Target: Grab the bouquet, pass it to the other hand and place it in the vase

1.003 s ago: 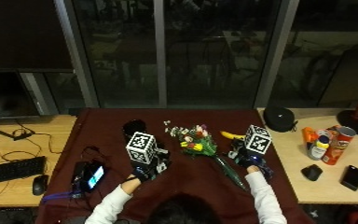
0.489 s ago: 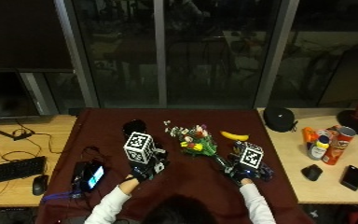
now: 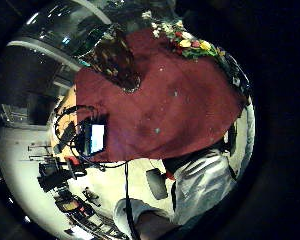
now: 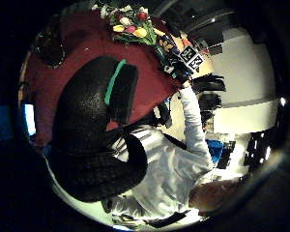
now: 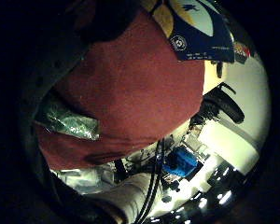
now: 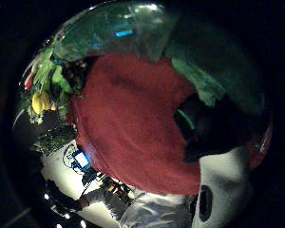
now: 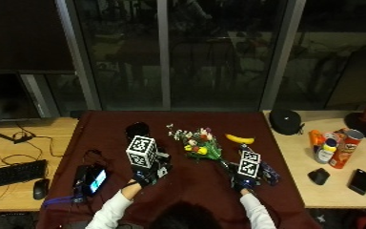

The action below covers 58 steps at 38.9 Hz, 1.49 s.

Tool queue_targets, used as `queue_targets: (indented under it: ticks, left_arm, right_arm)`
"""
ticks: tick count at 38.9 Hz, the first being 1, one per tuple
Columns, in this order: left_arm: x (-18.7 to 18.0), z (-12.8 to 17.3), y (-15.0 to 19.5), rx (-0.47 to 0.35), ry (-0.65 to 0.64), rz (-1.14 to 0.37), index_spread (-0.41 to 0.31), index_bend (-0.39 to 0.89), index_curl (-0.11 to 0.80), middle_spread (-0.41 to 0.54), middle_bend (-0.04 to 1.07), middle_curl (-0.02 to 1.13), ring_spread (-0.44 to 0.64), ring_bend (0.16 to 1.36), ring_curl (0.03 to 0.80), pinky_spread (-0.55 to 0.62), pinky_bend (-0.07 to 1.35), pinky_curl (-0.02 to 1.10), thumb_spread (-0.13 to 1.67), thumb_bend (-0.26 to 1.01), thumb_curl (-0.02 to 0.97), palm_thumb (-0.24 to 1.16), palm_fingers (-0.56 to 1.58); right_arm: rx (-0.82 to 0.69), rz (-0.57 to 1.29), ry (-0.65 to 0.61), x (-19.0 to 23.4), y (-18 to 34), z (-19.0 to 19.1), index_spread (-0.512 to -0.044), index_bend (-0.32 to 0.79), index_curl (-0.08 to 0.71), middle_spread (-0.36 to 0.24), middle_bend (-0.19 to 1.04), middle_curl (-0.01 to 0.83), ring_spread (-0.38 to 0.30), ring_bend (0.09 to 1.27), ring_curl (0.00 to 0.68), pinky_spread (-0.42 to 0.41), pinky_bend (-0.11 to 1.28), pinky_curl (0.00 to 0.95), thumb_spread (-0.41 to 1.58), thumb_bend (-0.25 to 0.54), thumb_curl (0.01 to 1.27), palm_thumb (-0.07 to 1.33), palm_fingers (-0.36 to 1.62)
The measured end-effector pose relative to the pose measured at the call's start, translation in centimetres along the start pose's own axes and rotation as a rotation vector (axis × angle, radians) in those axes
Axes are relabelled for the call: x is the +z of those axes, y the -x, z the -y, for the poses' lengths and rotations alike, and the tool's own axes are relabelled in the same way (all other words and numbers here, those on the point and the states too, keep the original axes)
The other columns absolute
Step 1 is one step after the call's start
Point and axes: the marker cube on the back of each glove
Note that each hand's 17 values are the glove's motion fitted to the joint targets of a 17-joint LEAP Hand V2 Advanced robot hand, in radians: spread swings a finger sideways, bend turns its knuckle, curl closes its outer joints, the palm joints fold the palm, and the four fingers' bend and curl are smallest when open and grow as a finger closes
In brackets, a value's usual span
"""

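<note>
Yellow banana [image 7: 240, 139] beside bouquet [image 7: 198, 144]; vase [image 7: 137, 130] left; hand states unclear.

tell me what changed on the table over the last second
The right hand drew back toward the person along the bouquet's stems, from beside the banana to the stem end, where it now lies; whether it grips them can't be told. The bouquet, the vase, the left hand and the phone stayed where they were.
</note>
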Motion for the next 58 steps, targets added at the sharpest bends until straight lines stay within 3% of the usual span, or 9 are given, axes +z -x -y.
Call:
queue_targets:
  ticks: [7,10,16,19,22,30,40,45,58]
  left_arm:
    - [0.3,-0.1,0.1,-0.005,0.011,0.009,0.023,0.13,0.272,0.126,0.19,0.35,0.23,0.55,0.276,0.25,0.33,0.33,1.22,-0.02,0.270,0.22,0.33]
    - [0.3,-0.1,0.3,-0.014,0.018,0.008,0.023,0.13,0.272,0.126,0.19,0.35,0.23,0.55,0.277,0.25,0.33,0.33,1.22,-0.02,0.270,0.22,0.33]
    - [-0.1,-0.2,0.4,-0.036,0.013,-0.002,0.023,0.14,0.275,0.126,0.19,0.35,0.23,0.55,0.278,0.24,0.33,0.34,1.22,-0.02,0.272,0.22,0.33]
    - [-0.2,-0.3,0.4,-0.039,0.013,-0.004,0.017,0.14,0.275,0.126,0.19,0.35,0.23,0.55,0.279,0.24,0.33,0.34,1.22,-0.01,0.275,0.23,0.34]
    - [-0.4,-0.3,0.3,-0.038,0.017,-0.010,0.015,0.14,0.275,0.126,0.19,0.35,0.23,0.55,0.282,0.24,0.33,0.34,1.22,-0.02,0.276,0.23,0.35]
    - [-1.2,1.3,-0.3,-0.063,0.017,-0.079,0.003,0.15,0.282,0.120,0.20,0.36,0.22,0.54,0.280,0.24,0.31,0.34,1.22,-0.01,0.279,0.24,0.37]
    - [-2.9,4.2,-2.4,0.022,-0.033,-0.351,0.044,0.08,0.261,0.140,0.19,0.37,0.23,0.56,0.294,0.26,0.31,0.35,1.23,-0.01,0.281,0.25,0.32]
    - [-3.5,5.7,-4.1,0.132,-0.050,-0.609,0.103,0.01,0.208,0.208,0.17,0.36,0.26,0.63,0.317,0.29,0.39,0.37,1.16,-0.02,0.294,0.26,0.18]
    - [-5.6,8.9,-8.9,0.244,-0.048,-1.076,0.135,0.06,0.149,0.264,0.22,0.37,0.29,0.71,0.323,0.33,0.45,0.37,1.06,-0.02,0.320,0.32,0.10]
  right_arm:
    - [-0.055,0.012,-0.182,1.0,0.2,4.2,-0.195,0.33,0.192,-0.069,0.34,0.416,-0.139,0.61,0.344,-0.125,0.70,0.324,1.10,0.087,0.39,0.86,0.96]
    - [-0.085,0.051,-0.196,0.5,0.1,4.5,-0.194,0.33,0.234,-0.081,0.31,0.421,-0.151,0.58,0.356,-0.154,0.67,0.335,1.10,0.091,0.39,0.90,0.99]
    - [-0.078,0.169,-0.200,-0.2,-0.8,4.7,-0.218,0.10,0.227,-0.160,0.51,0.489,-0.212,0.78,0.424,-0.262,0.62,0.346,1.04,0.085,0.43,0.97,1.34]
    - [-0.052,0.251,-0.267,-0.6,-1.3,4.9,-0.221,0.27,0.290,-0.170,0.61,0.526,-0.209,0.82,0.452,-0.271,0.57,0.349,1.00,0.038,0.42,0.94,1.54]
    - [-0.084,0.383,-0.413,-1.1,-1.3,5.7,-0.223,0.34,0.327,-0.176,0.65,0.541,-0.211,0.83,0.468,-0.278,0.58,0.365,0.96,0.011,0.41,0.94,1.53]
    - [-0.110,0.729,-0.415,-3.9,-0.4,4.2,-0.221,0.45,0.413,-0.172,0.73,0.569,-0.205,0.87,0.493,-0.283,0.61,0.400,0.89,-0.018,0.42,0.98,1.50]
    - [-0.559,1.162,-0.585,-10.5,4.9,-2.2,-0.215,0.48,0.471,-0.167,0.77,0.581,-0.202,0.91,0.511,-0.279,0.64,0.433,0.84,-0.025,0.44,0.97,1.45]
    - [-0.935,1.250,-0.784,-13.1,8.1,-5.4,-0.213,0.44,0.485,-0.166,0.78,0.581,-0.198,0.93,0.517,-0.276,0.67,0.446,0.73,-0.018,0.49,1.00,1.42]
    - [-0.855,1.483,-0.517,-13.1,14.1,-9.7,-0.213,0.42,0.522,-0.165,0.79,0.583,-0.194,0.94,0.520,-0.269,0.69,0.464,0.58,-0.022,0.58,1.03,1.41]
